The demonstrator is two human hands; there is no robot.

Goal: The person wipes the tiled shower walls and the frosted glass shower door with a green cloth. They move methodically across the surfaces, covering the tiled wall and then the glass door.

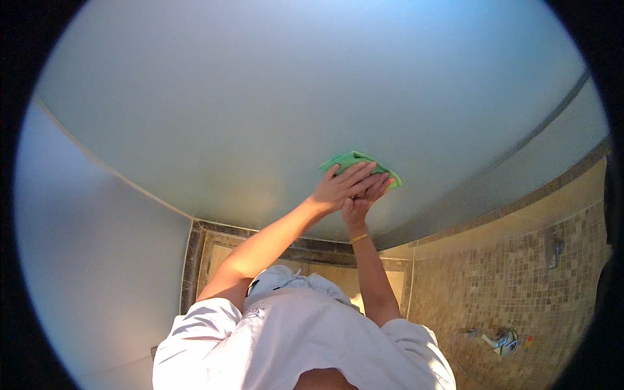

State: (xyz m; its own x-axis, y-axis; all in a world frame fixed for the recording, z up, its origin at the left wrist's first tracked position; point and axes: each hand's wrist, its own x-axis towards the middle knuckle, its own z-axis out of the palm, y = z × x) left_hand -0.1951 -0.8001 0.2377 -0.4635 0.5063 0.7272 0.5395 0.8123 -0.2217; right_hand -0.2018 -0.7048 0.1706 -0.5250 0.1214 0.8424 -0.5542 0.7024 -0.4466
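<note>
A folded green cloth [348, 159] lies pressed against a large frosted glass panel [234, 107] in front of me. My left hand [339, 187] is spread over the cloth, its fingers partly overlapping my right hand [366, 195]. Beneath that overlap, my right hand also pushes on the cloth, near its right end; part of its palm and fingers is hidden. A gold-coloured bangle [360, 238] circles my right wrist.
Another frosted panel [97, 243] meets the glass at the left. Dark stone trim [312, 248] runs along the glass's lower edge. On the right, a mosaic-tiled wall [516, 273] carries a chrome shower mixer [505, 341] and a wall-mounted metal fitting [554, 248].
</note>
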